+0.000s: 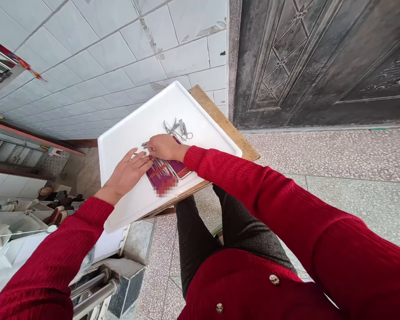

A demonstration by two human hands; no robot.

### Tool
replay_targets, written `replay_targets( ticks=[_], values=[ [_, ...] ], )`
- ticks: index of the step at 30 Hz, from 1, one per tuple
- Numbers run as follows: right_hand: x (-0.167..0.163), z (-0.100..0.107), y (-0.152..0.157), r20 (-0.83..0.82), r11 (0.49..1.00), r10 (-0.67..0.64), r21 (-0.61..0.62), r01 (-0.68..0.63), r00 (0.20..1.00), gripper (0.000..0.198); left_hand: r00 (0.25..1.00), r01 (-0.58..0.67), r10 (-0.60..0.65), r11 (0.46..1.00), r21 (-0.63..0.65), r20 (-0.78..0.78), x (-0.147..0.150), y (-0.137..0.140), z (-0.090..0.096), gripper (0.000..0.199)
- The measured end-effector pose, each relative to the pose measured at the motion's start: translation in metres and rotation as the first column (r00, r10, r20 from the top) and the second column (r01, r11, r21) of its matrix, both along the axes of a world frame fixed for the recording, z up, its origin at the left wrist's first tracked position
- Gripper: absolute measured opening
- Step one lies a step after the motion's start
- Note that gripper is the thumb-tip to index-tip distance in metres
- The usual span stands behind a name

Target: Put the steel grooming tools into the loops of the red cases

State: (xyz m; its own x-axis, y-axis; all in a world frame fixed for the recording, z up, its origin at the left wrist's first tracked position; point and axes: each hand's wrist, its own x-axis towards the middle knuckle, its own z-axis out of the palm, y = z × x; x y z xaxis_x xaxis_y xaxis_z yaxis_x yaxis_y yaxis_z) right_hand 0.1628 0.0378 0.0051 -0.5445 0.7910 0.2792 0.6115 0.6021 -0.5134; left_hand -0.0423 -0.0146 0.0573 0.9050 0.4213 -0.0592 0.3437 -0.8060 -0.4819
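A manicure case (pixel 160 178) with a purple lining lies unfolded on a white tray (pixel 120 129). Slim metal tools sit in a row under its red loops, and part of it is blurred. My right hand (pixel 163 146) covers the far part of the case, its fingers bent and closed; what they hold is hidden. A small metal piece (pixel 144 145) shows just beside those fingertips. My left hand (pixel 128 171) has its fingers stretched out, their tips at the left edge of the case. Beyond my right hand, small scissors (pixel 186 134), nail clippers (pixel 182 125) and nippers (pixel 169 128) lie together.
Under the tray is a wooden board (pixel 216 109), showing along its right and front edges. A tiled wall (pixel 120 66) rises behind, and a dark panelled door (pixel 296 58) stands at right. Metal rails (pixel 93 293) and shoes (pixel 58 215) are at lower left.
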Motion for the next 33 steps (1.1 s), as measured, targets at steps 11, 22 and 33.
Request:
replay_targets(
  ticks=[11, 22, 33],
  values=[
    [0.0, 0.002, -0.002, 0.007, 1.0, -0.01, 0.0, 0.01, 1.0, 0.023, 0.991, 0.083, -0.081, 0.997, 0.008, -0.107, 0.008, 0.007, 0.003, 0.033],
    [-0.002, -0.005, 0.004, -0.007, 0.999, -0.004, 0.032, 0.004, 1.0, 0.021, 0.975, 0.144, -0.139, 0.989, 0.018, -0.174, 0.007, 0.012, 0.004, 0.035],
    [-0.001, -0.002, 0.001, 0.007, 0.999, 0.003, 0.048, -0.003, 1.0, 0.019, 0.963, 0.179, -0.144, 0.974, 0.141, -0.227, 0.0, 0.014, 0.01, 0.032]
  ],
)
